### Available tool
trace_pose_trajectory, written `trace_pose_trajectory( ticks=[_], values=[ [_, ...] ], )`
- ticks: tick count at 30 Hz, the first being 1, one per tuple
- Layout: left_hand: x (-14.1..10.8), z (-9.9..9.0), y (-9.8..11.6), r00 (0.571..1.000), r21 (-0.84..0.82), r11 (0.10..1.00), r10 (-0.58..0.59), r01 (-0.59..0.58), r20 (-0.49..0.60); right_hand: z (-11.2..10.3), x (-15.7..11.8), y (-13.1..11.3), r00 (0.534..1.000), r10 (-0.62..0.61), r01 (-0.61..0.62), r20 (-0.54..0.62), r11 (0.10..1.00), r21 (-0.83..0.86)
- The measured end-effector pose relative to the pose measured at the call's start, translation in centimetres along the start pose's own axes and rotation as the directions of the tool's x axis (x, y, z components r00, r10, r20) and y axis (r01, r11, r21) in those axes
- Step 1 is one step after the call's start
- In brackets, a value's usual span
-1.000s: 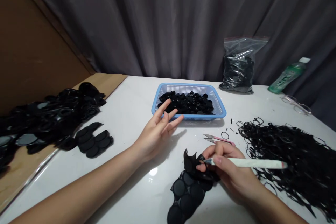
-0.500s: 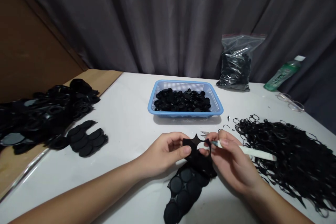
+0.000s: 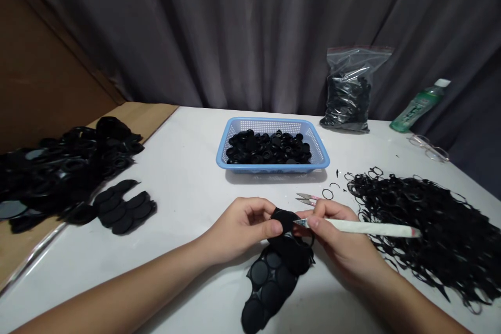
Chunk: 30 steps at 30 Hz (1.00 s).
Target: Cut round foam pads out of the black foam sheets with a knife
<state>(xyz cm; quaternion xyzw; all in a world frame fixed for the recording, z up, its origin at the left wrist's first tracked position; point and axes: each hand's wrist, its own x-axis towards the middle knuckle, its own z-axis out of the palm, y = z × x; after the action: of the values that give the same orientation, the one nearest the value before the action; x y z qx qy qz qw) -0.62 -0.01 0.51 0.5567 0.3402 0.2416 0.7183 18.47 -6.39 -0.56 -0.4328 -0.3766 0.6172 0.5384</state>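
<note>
White pen-shaped tool has shifted tipward over black disc-studded sheet, in front of blue plastic basket; left hand: fingers pinching sheet; right hand: fingers closed around tool.

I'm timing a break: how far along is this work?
Probably partway. Apparently done: black pieces in the blue basket, heaped scraps. In hand: the left hand pinches a black sheet, the right hand a white-handled tool. Seemingly left: joined discs and dark pile at left.
</note>
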Motion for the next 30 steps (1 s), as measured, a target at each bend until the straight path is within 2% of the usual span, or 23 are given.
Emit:
trace_pose_trajectory(
  ticks=[9,12,17,20,25,28,30],
  values=[
    [-0.1,0.1,0.1,1.0,0.0,1.0,-0.006,0.006,0.004,0.1,0.0,-0.3,0.995,-0.102,0.098,-0.016,0.978,-0.186],
    [-0.2,0.3,0.2,1.0,0.089,0.996,0.017,-0.018,0.007,0.3,-0.2,-0.4,0.987,-0.156,0.141,-0.024,0.94,-0.309],
    [-0.4,0.5,0.2,0.988,0.313,0.939,0.153,-0.142,-0.011,0.4,-0.7,-0.2,0.966,-0.259,0.213,-0.001,0.795,-0.568],
    [-0.4,0.5,0.1,0.986,0.336,0.926,0.161,-0.17,0.054,0.3,-0.7,0.0,0.94,-0.338,0.273,0.038,0.684,-0.676],
    [-0.6,0.4,0.0,0.966,0.184,0.967,0.131,-0.174,0.222,-0.1,0.1,0.3,0.927,-0.375,0.267,0.023,0.615,-0.742],
    [-0.8,0.7,-0.6,0.958,-0.104,0.992,0.101,-0.075,0.267,-0.4,0.4,0.4,0.921,-0.388,0.237,-0.025,0.61,-0.756],
    [-0.7,1.1,-1.0,0.969,-0.359,0.933,0.067,0.024,0.238,-0.5,0.4,0.4,0.916,-0.399,0.233,-0.037,0.607,-0.76]
  ],
)
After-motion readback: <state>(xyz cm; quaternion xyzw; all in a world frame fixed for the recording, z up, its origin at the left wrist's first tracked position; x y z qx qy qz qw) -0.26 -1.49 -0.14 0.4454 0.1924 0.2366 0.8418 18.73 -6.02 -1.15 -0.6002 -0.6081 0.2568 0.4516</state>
